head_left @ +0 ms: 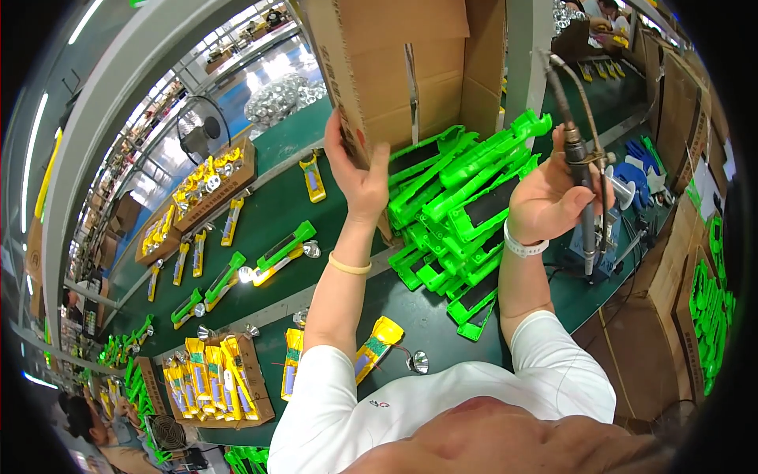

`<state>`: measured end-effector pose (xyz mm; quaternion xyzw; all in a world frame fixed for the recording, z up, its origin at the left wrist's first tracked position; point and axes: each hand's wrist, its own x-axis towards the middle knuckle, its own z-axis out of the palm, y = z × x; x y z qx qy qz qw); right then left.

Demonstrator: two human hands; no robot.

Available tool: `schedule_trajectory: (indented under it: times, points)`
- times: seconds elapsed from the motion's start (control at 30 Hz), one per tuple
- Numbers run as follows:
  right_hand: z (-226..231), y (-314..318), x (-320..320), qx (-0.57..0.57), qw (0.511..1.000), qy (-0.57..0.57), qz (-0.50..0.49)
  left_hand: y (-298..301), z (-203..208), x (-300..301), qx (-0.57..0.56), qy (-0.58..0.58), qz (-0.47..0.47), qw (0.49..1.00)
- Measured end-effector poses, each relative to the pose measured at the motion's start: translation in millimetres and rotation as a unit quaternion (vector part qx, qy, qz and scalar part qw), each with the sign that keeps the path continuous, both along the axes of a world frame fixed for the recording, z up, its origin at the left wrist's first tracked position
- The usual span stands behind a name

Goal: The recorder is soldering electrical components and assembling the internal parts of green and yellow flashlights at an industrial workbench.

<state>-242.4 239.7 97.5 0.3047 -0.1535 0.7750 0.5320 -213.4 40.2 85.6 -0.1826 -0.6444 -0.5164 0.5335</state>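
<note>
An upright cardboard box (pixel 403 75) stands open toward me at the back of the bench. My left hand (pixel 359 178) grips its left wall near the bottom, thumb inside and fingers outside. In my right hand (pixel 557 197) is a soldering iron (pixel 580 158) with a curved metal tube alongside; the fingers close around its dark handle. Between my hands lies a heap of bright green plastic casings (pixel 466 205), partly inside the box. Close to my left forearm is a yellow casing (pixel 379 344) with a wired reflector (pixel 418 362).
A carton of yellow casings (pixel 213 379) sits at the near left, another carton (pixel 197 197) farther back. Green and yellow lamps (pixel 276 254) lie along the green belt. At right are blue gloves (pixel 634 182), a white spool (pixel 621 189) and a box of green parts (pixel 711 316). Another person (pixel 103 434) works at lower left.
</note>
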Motion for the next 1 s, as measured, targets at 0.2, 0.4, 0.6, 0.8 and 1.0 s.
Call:
schedule_trajectory:
  times: [0.2,0.4,0.6,0.8,1.0]
  points:
    - [-2,17,-8,0.002,1.0,-0.018,0.001,-2,-15,5,-0.018,0.026,-0.004,0.999]
    - [5,36,-7,-0.018,0.997,-0.061,-0.032,-4,-5,-9,-0.116,0.116,0.069,0.984]
    - [8,52,-2,-0.042,0.996,-0.077,0.005,-12,1,-35,-0.087,0.18,0.091,0.976]
    - [7,57,4,-0.057,0.995,-0.075,0.043,-8,7,-24,-0.131,0.203,0.047,0.969]
    - [10,58,9,-0.086,0.992,-0.06,0.072,-1,28,-15,-0.253,0.218,0.137,0.933]
